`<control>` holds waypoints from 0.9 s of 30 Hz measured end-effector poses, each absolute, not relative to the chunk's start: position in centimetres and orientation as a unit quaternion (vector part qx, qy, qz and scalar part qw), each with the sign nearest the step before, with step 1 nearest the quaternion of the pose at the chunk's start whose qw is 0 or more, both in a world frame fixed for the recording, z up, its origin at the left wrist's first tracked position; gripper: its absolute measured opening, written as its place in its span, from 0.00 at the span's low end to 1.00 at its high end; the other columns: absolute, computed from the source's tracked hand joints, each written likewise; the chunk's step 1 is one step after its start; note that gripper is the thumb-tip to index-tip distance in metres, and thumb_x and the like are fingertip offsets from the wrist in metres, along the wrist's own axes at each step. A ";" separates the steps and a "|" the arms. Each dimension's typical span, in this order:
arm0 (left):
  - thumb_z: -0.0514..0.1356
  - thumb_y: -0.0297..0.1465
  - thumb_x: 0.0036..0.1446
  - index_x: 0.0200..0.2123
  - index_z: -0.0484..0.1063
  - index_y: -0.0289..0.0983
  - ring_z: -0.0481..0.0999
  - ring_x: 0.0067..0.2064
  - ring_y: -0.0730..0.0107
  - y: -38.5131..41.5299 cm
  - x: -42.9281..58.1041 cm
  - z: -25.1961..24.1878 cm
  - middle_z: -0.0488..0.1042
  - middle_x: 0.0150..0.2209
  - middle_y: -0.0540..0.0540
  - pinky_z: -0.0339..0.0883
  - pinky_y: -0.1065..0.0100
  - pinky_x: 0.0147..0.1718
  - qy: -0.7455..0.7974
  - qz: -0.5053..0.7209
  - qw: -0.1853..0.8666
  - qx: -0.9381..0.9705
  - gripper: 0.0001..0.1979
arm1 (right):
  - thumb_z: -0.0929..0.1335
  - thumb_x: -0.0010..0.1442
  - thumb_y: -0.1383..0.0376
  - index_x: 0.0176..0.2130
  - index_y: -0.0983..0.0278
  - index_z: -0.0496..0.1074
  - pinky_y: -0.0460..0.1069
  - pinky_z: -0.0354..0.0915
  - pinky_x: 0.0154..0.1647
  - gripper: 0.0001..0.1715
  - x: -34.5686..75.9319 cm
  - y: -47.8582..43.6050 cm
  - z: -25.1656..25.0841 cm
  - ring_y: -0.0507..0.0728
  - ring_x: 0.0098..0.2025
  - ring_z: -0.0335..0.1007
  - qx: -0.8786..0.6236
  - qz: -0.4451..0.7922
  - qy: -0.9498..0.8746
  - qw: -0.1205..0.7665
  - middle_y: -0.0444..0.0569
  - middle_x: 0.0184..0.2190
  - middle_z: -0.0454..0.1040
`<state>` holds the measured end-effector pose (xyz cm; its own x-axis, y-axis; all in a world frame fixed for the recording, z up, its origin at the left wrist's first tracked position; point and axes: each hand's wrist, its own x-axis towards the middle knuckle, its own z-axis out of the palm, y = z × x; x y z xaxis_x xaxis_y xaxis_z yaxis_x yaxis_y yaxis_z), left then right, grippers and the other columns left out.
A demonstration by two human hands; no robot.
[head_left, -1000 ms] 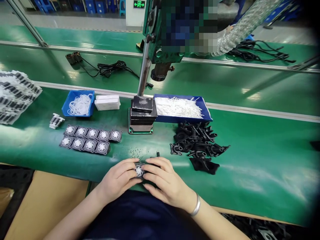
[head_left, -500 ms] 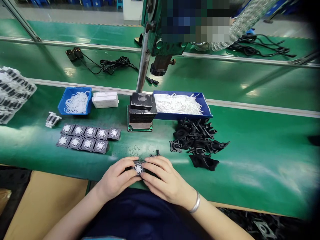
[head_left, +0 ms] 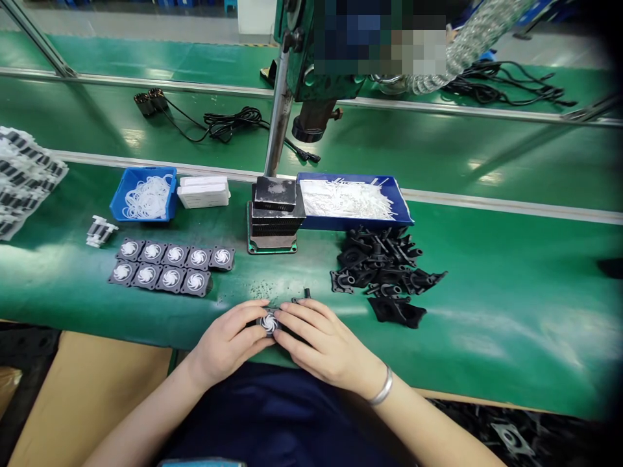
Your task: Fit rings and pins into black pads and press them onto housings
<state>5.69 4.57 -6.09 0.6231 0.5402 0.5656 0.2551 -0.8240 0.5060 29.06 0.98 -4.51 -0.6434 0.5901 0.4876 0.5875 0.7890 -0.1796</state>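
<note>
My left hand and my right hand meet at the near edge of the green table. Together they pinch a small black housing with a white swirl impeller in its middle. The fingers of both hands are curled round it, thumbs close to the impeller. Two rows of the same finished pieces lie flat to the left. A loose heap of black housings lies to the right, past my right hand.
A green press stands over a black block behind my hands. A blue tray of white sticks, a blue bin of white rings, a white box and stacked trays sit around it. Black cables lie further back.
Both hands keep their hold on the piece and barely shift; the view has tilted slightly, so the table sits a little lower and closer.
</note>
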 end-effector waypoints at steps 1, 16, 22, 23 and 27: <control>0.64 0.24 0.60 0.43 0.72 0.31 0.74 0.56 0.54 4.7 5.7 -6.1 0.75 0.45 0.38 0.76 0.56 0.54 0.220 0.369 0.188 0.883 0.08 | 0.64 0.67 0.70 0.49 0.66 0.75 0.60 0.66 0.59 0.13 29.0 1.1 -4.5 0.61 0.58 0.68 -0.326 0.002 -0.907 0.266 0.52 0.52 0.76; 0.67 0.26 0.57 0.55 0.61 0.41 0.74 0.57 0.60 4.1 6.2 -6.9 0.72 0.53 0.39 0.71 0.53 0.56 0.320 0.373 0.437 0.754 0.26 | 0.68 0.66 0.67 0.54 0.64 0.65 0.63 0.67 0.58 0.17 31.0 0.8 -6.7 0.63 0.60 0.63 -0.510 0.169 -0.781 0.318 0.60 0.55 0.68; 0.67 0.26 0.57 0.56 0.61 0.44 0.73 0.57 0.60 3.9 7.0 -6.9 0.71 0.54 0.41 0.70 0.54 0.57 0.325 0.355 0.479 0.734 0.27 | 0.68 0.66 0.64 0.51 0.60 0.66 0.61 0.67 0.58 0.14 30.9 1.2 -7.3 0.62 0.59 0.65 -0.514 0.226 -0.761 0.324 0.56 0.52 0.70; 0.67 0.26 0.57 0.55 0.61 0.43 0.73 0.57 0.60 4.0 7.1 -6.9 0.71 0.54 0.41 0.70 0.53 0.56 0.316 0.361 0.471 0.740 0.26 | 0.68 0.66 0.63 0.52 0.60 0.66 0.61 0.68 0.58 0.15 30.9 1.2 -7.0 0.62 0.59 0.66 -0.516 0.234 -0.757 0.324 0.56 0.52 0.70; 0.66 0.26 0.58 0.49 0.63 0.41 0.73 0.56 0.60 4.1 7.0 -6.7 0.72 0.53 0.39 0.70 0.54 0.54 0.299 0.369 0.422 0.773 0.19 | 0.68 0.65 0.65 0.50 0.61 0.67 0.63 0.65 0.59 0.13 30.7 0.9 -5.5 0.63 0.60 0.64 -0.507 0.208 -0.751 0.370 0.57 0.53 0.70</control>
<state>7.02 4.12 -6.74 0.5494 0.7730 0.3172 0.1516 -0.4656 0.8719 30.72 0.89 -5.45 -0.2132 0.9145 0.3439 0.6071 0.3998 -0.6868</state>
